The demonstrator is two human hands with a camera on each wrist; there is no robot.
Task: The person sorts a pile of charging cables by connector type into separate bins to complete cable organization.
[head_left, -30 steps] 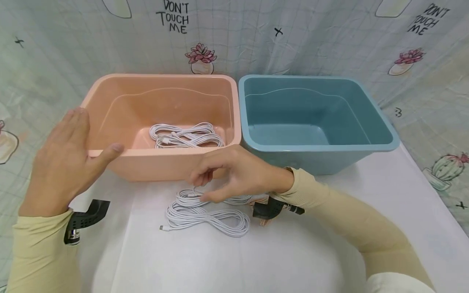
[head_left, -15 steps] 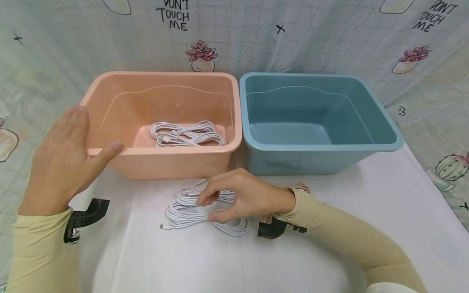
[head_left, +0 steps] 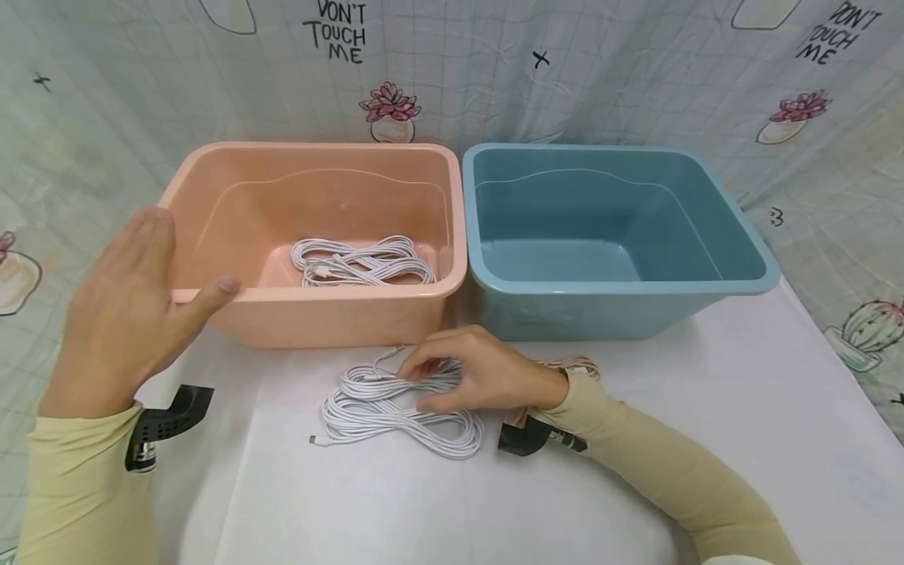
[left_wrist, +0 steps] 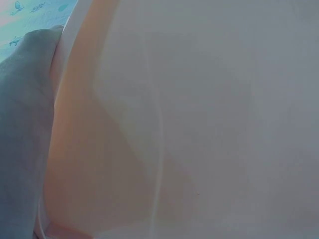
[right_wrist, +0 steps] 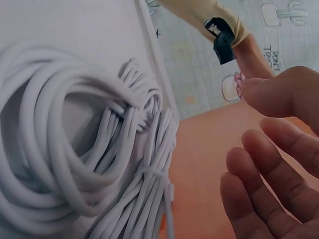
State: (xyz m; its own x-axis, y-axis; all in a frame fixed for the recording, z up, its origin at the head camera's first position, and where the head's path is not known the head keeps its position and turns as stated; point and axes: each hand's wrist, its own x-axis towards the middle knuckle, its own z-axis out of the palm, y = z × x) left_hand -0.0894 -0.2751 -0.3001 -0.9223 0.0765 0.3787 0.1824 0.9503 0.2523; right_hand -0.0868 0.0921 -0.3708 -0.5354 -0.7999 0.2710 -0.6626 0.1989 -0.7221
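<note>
My left hand (head_left: pixel 123 314) rests with straight fingers along the left side of the peach bin (head_left: pixel 332 318), its thumb over the front rim. In the left wrist view the bin's wall (left_wrist: pixel 199 124) fills most of the picture. My right hand (head_left: pixel 487 373) hovers low over two bundles of white cable on the table, thumb and fingers apart with nothing between them. The nearer cable bundle (head_left: pixel 381 416) lies in a figure-eight coil; the farther cable bundle (head_left: pixel 360 382) is partly hidden by the hand. In the right wrist view relaxed fingers (right_wrist: pixel 249 172) stand beside the white coils (right_wrist: pixel 45 134).
More coiled white cables (head_left: pixel 367 267) lie inside the peach bin. A blue bin (head_left: pixel 551 310) stands close at its right. Copper-coloured cable (head_left: pixel 581 363) shows partly behind my right wrist. A printed curtain (head_left: pixel 452 78) hangs behind the bins, and white cloth (head_left: pixel 395 510) covers the table.
My right hand has come down from in front of the peach bin toward the cables, then shifted slightly right. The left hand has stayed on the bin.
</note>
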